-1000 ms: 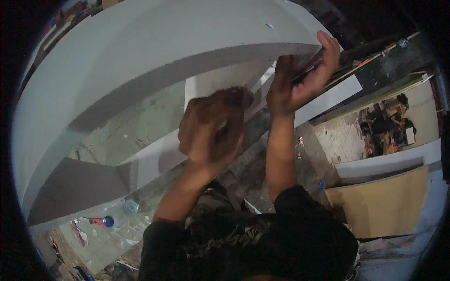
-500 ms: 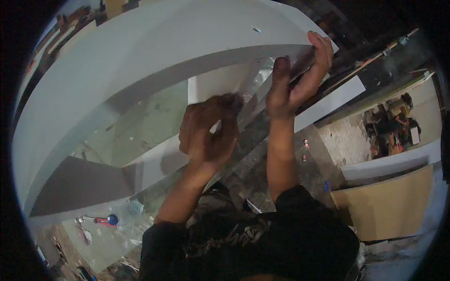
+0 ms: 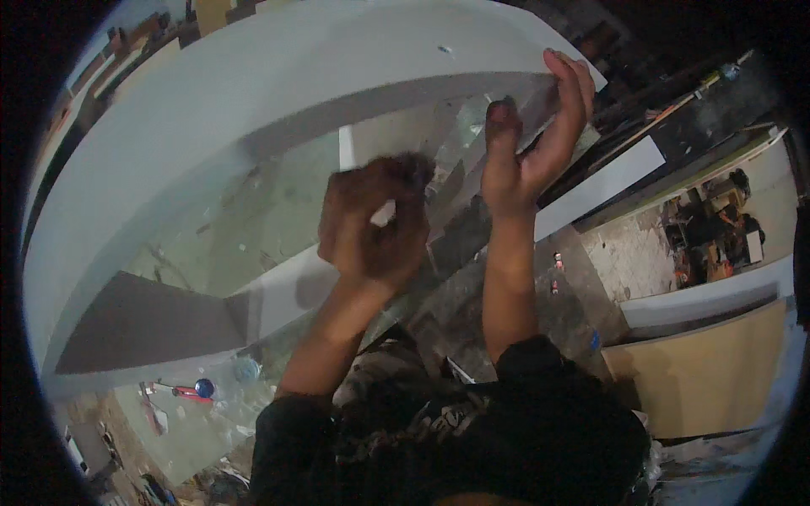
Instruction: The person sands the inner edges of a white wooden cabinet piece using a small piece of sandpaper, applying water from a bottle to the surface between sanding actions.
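A large white panel structure with a long curved edge and an open frame below it fills the upper left. My left hand is in front of the frame's opening, fingers curled into a ring with a bright gap inside. Its fingertips are dark and blurred, so anything pinched there cannot be made out. To its right, my right hand is raised at the structure's right end. Its fingers stretch up against the panel's edge and the thumb stands apart from them, with no grip on the panel visible.
A clear bottle with a blue cap and a red-handled tool lie at lower left. A white strip lies right of my right hand. A tan board leans at lower right. Dark tools and scraps are heaped beyond.
The view has shifted slightly against the structure. My left hand keeps its curled shape, with small motion at the fingertips. My right hand stays at the panel's end.
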`<state>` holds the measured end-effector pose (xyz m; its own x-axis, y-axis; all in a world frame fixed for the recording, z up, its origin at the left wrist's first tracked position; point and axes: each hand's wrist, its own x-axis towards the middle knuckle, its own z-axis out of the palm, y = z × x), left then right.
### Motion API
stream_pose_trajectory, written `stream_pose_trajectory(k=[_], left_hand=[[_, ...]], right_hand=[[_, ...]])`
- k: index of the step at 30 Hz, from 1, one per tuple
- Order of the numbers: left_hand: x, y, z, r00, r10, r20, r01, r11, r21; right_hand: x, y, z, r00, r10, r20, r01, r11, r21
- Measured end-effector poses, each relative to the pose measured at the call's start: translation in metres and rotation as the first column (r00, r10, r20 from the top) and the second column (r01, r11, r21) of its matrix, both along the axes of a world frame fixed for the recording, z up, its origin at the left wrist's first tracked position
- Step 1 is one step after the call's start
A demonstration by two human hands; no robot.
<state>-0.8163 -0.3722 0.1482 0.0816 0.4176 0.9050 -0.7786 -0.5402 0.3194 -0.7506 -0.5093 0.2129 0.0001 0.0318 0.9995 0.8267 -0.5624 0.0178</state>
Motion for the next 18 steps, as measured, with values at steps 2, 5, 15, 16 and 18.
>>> stream_pose_trajectory(k=[2, 5, 15, 16, 18], left_hand=[[0.013, 0.001, 0.018, 0.995, -0.016, 0.097, 0.020, 0.999, -0.038], [0.014, -0.001, 0.042, 0.992, -0.014, 0.123, 0.019, 0.999, -0.044], [0.001, -0.004, 0.004, 0.998, 0.059, -0.036, -0.060, 0.998, -0.030], [0.007, -0.005, 0.014, 1.000, 0.018, 0.005, -0.018, 0.998, -0.058], [0.013, -0.008, 0.026, 0.997, -0.044, 0.065, 0.051, 0.992, -0.112]], right_hand=[[0.003, 0.004, -0.002, 0.998, 0.060, -0.018, -0.059, 0.997, 0.049], [0.010, 0.002, -0.004, 1.000, 0.023, 0.011, -0.023, 0.998, 0.057], [0.003, 0.012, -0.002, 1.000, 0.004, -0.005, -0.004, 0.999, 0.046], [0.004, 0.013, -0.003, 1.000, 0.015, -0.021, -0.014, 0.999, 0.053], [0.004, 0.011, -0.005, 0.998, 0.037, -0.056, -0.034, 0.997, 0.066]])
